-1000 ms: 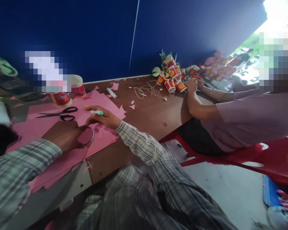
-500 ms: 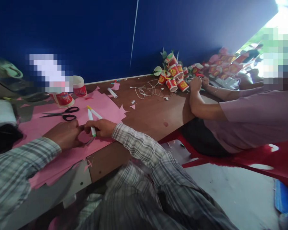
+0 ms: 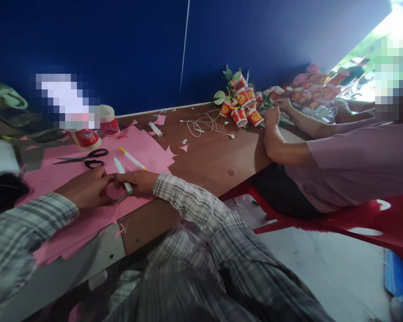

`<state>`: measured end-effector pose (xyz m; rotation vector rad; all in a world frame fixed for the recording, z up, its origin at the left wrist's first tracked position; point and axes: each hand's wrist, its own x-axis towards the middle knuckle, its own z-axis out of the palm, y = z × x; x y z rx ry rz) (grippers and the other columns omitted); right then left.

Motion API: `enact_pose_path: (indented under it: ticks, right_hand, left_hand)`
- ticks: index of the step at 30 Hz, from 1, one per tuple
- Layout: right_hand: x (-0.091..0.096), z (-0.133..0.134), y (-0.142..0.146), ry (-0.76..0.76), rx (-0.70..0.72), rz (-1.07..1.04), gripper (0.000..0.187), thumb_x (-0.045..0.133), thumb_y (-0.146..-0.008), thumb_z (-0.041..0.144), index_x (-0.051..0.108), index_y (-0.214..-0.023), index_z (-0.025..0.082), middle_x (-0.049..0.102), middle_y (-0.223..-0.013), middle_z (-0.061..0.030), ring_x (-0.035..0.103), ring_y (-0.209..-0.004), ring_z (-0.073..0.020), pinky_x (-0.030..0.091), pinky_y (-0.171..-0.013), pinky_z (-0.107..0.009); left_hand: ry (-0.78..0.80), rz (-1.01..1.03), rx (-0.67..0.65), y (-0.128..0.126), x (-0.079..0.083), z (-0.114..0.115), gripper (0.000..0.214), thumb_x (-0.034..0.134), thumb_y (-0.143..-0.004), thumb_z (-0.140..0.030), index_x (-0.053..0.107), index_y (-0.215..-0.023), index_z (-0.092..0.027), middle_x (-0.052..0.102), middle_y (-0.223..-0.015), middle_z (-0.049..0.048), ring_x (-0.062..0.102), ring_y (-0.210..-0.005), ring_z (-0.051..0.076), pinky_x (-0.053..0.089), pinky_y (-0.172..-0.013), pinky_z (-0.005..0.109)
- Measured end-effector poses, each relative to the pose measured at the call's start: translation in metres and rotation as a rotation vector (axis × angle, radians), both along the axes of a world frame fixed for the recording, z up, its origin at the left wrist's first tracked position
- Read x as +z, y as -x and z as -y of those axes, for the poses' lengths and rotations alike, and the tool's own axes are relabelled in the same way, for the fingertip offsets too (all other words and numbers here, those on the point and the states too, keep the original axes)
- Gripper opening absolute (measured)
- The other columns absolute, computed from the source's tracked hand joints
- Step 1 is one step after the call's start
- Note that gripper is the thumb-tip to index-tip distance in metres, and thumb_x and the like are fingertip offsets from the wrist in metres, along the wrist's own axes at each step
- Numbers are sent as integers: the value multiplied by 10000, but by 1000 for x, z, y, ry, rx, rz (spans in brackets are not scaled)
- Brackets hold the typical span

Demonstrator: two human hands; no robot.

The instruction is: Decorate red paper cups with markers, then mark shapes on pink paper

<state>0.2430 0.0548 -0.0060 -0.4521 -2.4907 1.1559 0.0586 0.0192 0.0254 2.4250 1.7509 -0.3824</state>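
Note:
My right hand (image 3: 138,181) is closed on a white marker with a green tip (image 3: 122,174), its tip down on the pink paper sheets (image 3: 144,150). My left hand (image 3: 87,188) presses on a round ring (image 3: 119,195) lying on the pink paper, right beside the marker tip. A second marker with a yellow end (image 3: 131,158) lies loose on the paper just beyond my hands. Black scissors (image 3: 83,158) lie further left on the same paper.
Red paper cups (image 3: 86,137) stand at the back left, a glue stick (image 3: 155,129) and a white earphone cable (image 3: 204,125) lie on the brown table (image 3: 215,156). Another person's hand (image 3: 271,116) rests by a pile of red cups (image 3: 243,105). A red plastic chair (image 3: 356,219) is on the right.
My right hand swung the green-tipped marker from lying across above the ring to pointing down at the ring's near right side. The yellow-ended marker now shows on the paper.

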Motion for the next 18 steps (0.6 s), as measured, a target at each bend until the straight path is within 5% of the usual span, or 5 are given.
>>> enact_pose_path:
  ticks: [2, 7, 11, 16, 18]
  right_hand:
    - [-2, 0, 1, -12, -17, -19, 364, 303, -716, 223, 586, -905, 96, 618, -794, 54, 552, -612, -53, 420, -565, -174]
    - [-2, 0, 2, -6, -5, 16, 350, 469, -633, 80, 572, -967, 96, 633, -807, 5, 530, -572, -43, 435, -516, -136]
    - [-2, 0, 2, 17, -22, -65, 257, 389, -705, 196, 595, -825, 100, 610, -690, 64, 548, -556, -32, 384, -510, -126]
    - [-5, -2, 2, 19, -27, -147, 383, 259, -733, 226, 607, -771, 71, 555, -585, 95, 523, -502, 14, 306, -489, -91]
    - [-6, -2, 2, 7, -34, -118, 309, 343, -711, 199, 615, -804, 86, 554, -575, 102, 511, -488, 17, 316, -484, -78]
  left_hand:
    - [1, 4, 0, 0, 0, 0, 718, 556, -353, -653, 567, -917, -210, 452, -794, 33, 417, -654, 124, 377, -638, 295]
    - [2, 13, -1, 0, 1, 0, 716, 572, -356, -635, 563, -937, -218, 463, -802, 32, 430, -672, 128, 386, -650, 290]
    - [2, 13, 13, -1, 2, 0, 735, 584, -341, -629, 559, -958, -230, 461, -800, 29, 435, -667, 127, 390, -643, 290]
    - [4, 15, 16, 1, -1, -1, 761, 570, -330, -648, 557, -962, -223, 453, -796, 25, 425, -647, 119, 386, -645, 290]
    - [3, 17, 15, 2, -2, -2, 767, 562, -334, -653, 553, -968, -222, 450, -792, 24, 423, -644, 120, 383, -640, 289]
